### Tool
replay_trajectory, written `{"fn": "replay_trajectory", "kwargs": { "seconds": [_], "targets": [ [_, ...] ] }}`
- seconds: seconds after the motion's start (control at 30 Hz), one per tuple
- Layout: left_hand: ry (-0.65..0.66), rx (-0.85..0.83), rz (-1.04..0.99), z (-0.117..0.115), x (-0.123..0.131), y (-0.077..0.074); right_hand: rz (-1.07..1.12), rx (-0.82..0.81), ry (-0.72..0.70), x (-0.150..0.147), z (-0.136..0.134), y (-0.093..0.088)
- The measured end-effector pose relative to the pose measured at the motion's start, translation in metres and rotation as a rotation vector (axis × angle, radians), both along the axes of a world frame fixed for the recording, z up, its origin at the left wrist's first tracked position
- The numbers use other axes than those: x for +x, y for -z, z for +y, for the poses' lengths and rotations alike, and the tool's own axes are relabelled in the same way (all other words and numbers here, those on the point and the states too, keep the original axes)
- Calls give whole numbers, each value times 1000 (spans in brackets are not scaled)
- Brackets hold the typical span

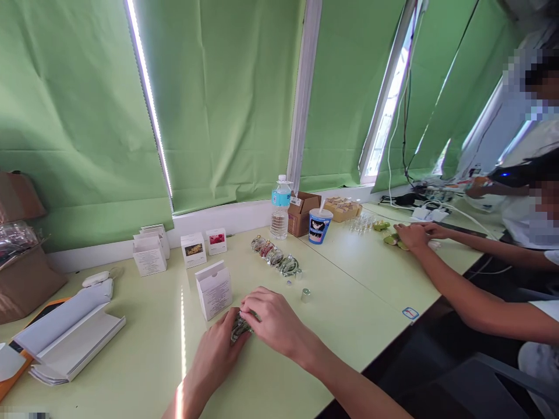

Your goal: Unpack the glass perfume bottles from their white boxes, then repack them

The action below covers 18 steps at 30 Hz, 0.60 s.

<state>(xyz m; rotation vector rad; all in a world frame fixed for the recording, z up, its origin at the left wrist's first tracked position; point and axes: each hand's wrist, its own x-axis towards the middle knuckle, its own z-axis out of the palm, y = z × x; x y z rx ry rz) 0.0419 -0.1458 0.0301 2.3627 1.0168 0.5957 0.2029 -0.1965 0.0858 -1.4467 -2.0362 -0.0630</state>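
Observation:
Near the table's front, my left hand (220, 344) is wrapped round a small clear packet with green contents (241, 329). My right hand (271, 317) pinches at the top of the same packet, its fingertips touching it. Just behind my left hand stands a white box (213, 290) with an open top flap. Behind my right hand, several similar packets (274, 255) lie in a row, in red, grey and green. A small silvery cap (305, 295) sits to the right of my right hand.
White boxes (193, 250) stand near the wall. A water bottle (280, 209), a blue cup (319, 226) and a cardboard box (302, 213) are at the back. Folded white cartons (78, 334) lie left. At right, another person's hands (413, 234) handle green items.

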Motion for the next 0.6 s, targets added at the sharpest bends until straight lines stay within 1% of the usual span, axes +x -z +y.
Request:
{"fn": "replay_trajectory", "kwargs": {
  "seconds": [0.13,0.23,0.27,0.33,0.4,0.43,0.47,0.5,0.53,0.6],
  "targets": [
    [5,13,-5,2,0,4,34,64,-4,-5,-3,-3],
    [1,19,19,3,0,6,82,114,34,3,-10,-8],
    [-2,22,32,3,0,6,90,125,70,11,-13,-9],
    [-10,29,53,3,-1,7,78,122,202,34,-19,-6],
    [-20,37,67,2,-2,6,40,66,420,64,-23,4],
    [-25,40,72,2,-2,6,4,1,509,79,-24,11],
    [-31,45,76,1,-3,5,-20,-65,568,92,-25,19],
    [-35,49,77,1,-3,5,-32,-125,589,103,-25,27],
    [-37,53,77,0,-3,4,-32,-177,575,109,-24,34],
    [-39,56,73,0,-3,4,40,-212,495,111,-20,43]
  ]
}}
